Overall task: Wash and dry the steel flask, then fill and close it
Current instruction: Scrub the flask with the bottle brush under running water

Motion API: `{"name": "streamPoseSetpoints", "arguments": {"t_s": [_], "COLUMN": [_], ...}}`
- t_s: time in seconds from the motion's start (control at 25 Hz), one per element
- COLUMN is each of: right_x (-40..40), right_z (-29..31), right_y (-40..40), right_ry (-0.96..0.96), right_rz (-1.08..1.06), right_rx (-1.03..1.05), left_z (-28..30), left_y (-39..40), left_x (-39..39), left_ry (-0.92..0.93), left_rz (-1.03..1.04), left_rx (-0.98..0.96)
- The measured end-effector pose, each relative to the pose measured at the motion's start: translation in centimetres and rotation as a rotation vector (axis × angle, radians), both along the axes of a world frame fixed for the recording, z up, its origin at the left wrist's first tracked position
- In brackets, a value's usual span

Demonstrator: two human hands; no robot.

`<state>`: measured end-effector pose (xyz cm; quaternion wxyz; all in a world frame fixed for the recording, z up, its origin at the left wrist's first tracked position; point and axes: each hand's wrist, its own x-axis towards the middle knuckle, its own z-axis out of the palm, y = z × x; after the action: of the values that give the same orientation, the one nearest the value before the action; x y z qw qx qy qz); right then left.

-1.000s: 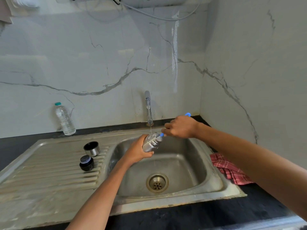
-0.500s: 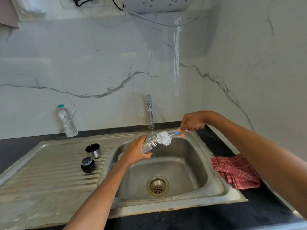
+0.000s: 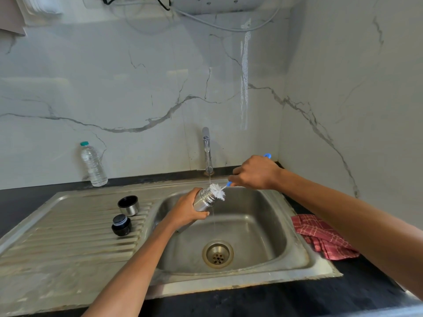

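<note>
flask cup (image 3: 128,205) & stopper (image 3: 121,224) on drainboard (image 3: 68,225), prob.

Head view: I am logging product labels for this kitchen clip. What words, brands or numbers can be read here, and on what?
None can be read.
Plastic water bottle: no label shows.
Steel flask: bare metal where it shows, no brand in sight.
Flask cup and stopper: no marks show.

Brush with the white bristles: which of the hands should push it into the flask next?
The right hand. It already grips the brush by its blue handle, bristles at the flask mouth under the tap water. The left hand is busy holding the flask.
</note>
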<state>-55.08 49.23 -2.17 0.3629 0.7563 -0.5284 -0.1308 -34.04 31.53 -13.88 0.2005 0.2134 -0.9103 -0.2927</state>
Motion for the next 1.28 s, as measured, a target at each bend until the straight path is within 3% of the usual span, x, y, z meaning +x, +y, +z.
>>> {"name": "streamPoseSetpoints", "arguments": {"t_s": [0.12, 0.2, 0.32, 0.44, 0.52, 0.6, 0.72, 0.88, 0.96, 1.12, 1.28], "right_x": [0.5, 0.9, 1.3, 0.5, -0.7, -1.7, -2.9, -2.0, -1.5, -1.2, 0.7], "right_z": [-1.0, -0.8, 0.6, 2.8, 4.2, 5.1, 4.9, 3.4, 2.9, 2.0, 1.0], "right_y": [-0.6, -0.7, -0.1, 0.7, 1.5, 2.6, 3.3, 2.8, 2.5, 2.0, 0.6], "right_ry": [0.002, -0.035, -0.448, -0.982, -1.192, -1.280, -1.158, -0.474, -0.265, 0.011, 0.044], "right_rz": [0.072, 0.009, -0.344, -0.544, -0.670, -0.735, -0.639, -0.411, -0.254, -0.041, -0.044], "right_rx": [-0.028, -0.014, 0.186, 0.405, 0.522, 0.572, 0.463, 0.098, 0.016, -0.066, -0.027], "left_z": [0.2, 0.4, 0.3, 0.0, 0.0, -0.1, 0.0, -0.1, -0.2, -0.5, -0.4], "left_y": [0.9, 0.9, 0.3, -0.3, -0.3, -0.6, -0.9, -0.4, -0.3, 0.4, 1.6], "left_x": [-0.8, -1.2, -1.1, -0.7, -0.5, -0.2, 0.2, 0.4, 0.4, 0.3, -0.8], "left_ry": [-0.020, -0.006, 0.029, -0.002, -0.025, -0.025, -0.048, -0.007, 0.003, 0.005, 0.022], "left_rz": [-0.037, -0.028, 0.035, 0.102, 0.103, 0.097, 0.090, 0.079, 0.056, 0.025, -0.003], "left_rx": [0.014, 0.011, -0.100, -0.249, -0.270, -0.254, -0.237, -0.129, -0.079, -0.026, -0.004]}}
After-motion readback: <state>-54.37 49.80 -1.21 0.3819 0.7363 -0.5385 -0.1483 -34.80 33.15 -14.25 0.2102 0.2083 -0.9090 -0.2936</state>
